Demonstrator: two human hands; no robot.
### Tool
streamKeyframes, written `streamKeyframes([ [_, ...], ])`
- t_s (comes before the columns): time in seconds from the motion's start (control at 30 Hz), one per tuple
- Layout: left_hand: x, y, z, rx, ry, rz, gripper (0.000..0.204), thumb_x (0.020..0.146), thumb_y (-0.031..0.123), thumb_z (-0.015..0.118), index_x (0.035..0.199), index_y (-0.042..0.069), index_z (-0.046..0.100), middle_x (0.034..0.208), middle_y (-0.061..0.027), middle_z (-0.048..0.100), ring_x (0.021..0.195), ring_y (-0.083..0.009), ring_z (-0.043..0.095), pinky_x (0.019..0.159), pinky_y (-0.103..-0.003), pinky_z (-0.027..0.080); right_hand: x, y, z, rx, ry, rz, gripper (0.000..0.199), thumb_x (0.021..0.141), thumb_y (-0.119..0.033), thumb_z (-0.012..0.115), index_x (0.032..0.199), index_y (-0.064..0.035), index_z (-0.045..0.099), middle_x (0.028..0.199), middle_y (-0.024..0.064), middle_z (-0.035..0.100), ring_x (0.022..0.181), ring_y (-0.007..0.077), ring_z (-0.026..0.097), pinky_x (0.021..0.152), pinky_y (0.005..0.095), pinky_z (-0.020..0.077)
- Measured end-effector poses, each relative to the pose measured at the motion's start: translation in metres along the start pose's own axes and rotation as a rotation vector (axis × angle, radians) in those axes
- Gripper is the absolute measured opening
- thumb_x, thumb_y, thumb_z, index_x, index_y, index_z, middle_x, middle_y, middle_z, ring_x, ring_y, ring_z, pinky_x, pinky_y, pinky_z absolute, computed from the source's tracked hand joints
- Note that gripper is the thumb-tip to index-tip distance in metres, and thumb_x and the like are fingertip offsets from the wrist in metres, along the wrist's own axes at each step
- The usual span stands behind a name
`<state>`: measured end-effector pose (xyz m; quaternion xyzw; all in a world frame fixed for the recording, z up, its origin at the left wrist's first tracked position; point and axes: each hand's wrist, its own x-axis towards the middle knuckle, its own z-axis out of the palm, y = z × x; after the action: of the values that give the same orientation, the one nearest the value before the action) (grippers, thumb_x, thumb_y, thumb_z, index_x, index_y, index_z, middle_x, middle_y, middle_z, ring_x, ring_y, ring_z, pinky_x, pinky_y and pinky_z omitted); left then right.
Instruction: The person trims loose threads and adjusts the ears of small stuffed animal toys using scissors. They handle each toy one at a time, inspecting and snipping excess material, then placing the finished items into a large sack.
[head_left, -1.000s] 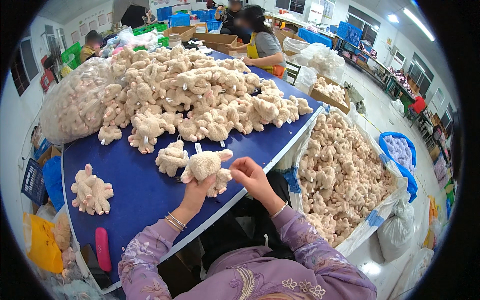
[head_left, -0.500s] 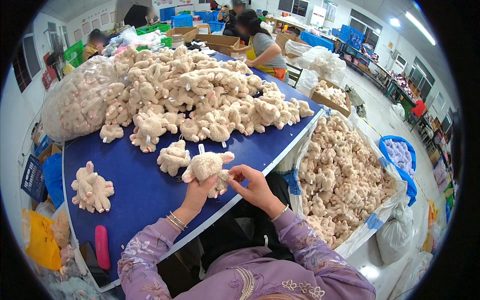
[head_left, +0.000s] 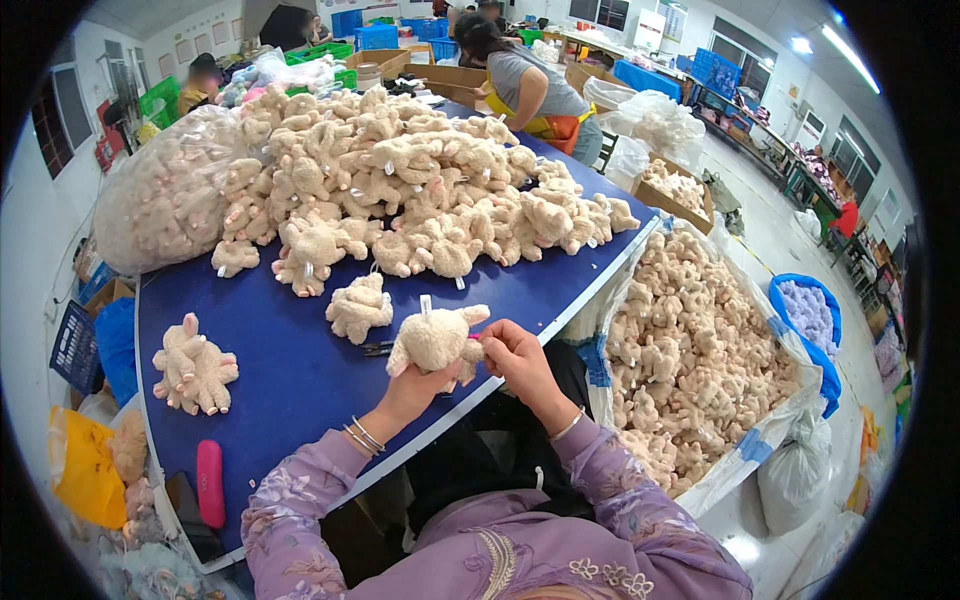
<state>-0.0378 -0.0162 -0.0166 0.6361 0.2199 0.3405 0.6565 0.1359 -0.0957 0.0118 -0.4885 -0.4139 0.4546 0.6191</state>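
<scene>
Cream plush [head_left: 430, 343] partly hides the left grip [head_left: 408, 394] clasping it; right grip [head_left: 522, 364] looks pinched, contents unclear.

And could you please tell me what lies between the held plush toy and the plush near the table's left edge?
In the head view, a small dark tool and, slightly farther back, a loose plush toy; otherwise blue tabletop.

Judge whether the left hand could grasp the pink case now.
Probably not: the left hand is holding a plush toy, though mostly blue tabletop lies between that hand and the pink case.
</scene>
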Motion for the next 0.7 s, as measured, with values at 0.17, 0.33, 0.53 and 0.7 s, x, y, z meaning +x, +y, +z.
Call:
streamKeyframes([
  [0.17, 0.000, -0.006, 0.002, -0.091, -0.045, 0.057, 0.040, 0.084, 0.008, 0.071, 0.120, 0.006, 0.056, 0.111, -0.0025, 0.061, 0.100, -0.0115, 0.058, 0.087, -0.029, 0.049, 0.002, 0.003, -0.004, 0.156, -0.002, 0.222, 0.008, 0.092, -0.013, 0.055, 0.091, -0.0047, 0.055, 0.068, -0.0007, 0.051, 0.054, 0.0077, 0.045, 0.050, 0.0211, 0.0349],
  [0.33, 0.002, -0.018, -0.002, 0.117, -0.041, 0.156, 0.043, 0.083, 0.004, 0.070, 0.123, 0.007, 0.055, 0.116, -0.0035, 0.060, 0.106, -0.0132, 0.057, 0.092, -0.030, 0.047, 0.001, 0.007, -0.007, 0.289, -0.031, 0.248, 0.011, 0.092, -0.015, 0.057, 0.090, -0.0049, 0.056, 0.069, -0.0011, 0.052, 0.052, 0.0070, 0.042, 0.050, 0.0205, 0.0333],
  [0.53, -0.001, -0.012, 0.000, 0.041, -0.113, 0.066, 0.049, 0.082, 0.004, 0.071, 0.127, 0.006, 0.051, 0.120, -0.0050, 0.059, 0.110, -0.0158, 0.056, 0.096, -0.032, 0.046, 0.000, 0.003, 0.004, 0.083, 0.016, 0.146, 0.010, 0.092, -0.013, 0.053, 0.095, -0.0056, 0.058, 0.074, -0.0027, 0.055, 0.054, 0.0043, 0.042, 0.050, 0.0197, 0.0336],
  [0.7, -0.005, -0.010, 0.007, 0.249, -0.096, 0.168, 0.045, 0.080, 0.007, 0.072, 0.122, 0.006, 0.055, 0.116, -0.0063, 0.061, 0.108, -0.0170, 0.059, 0.093, -0.032, 0.047, 0.001, 0.010, -0.006, 0.191, 0.002, 0.204, 0.014, 0.093, -0.015, 0.052, 0.099, -0.0059, 0.061, 0.071, -0.0042, 0.054, 0.050, 0.0036, 0.038, 0.046, 0.0200, 0.0291],
])
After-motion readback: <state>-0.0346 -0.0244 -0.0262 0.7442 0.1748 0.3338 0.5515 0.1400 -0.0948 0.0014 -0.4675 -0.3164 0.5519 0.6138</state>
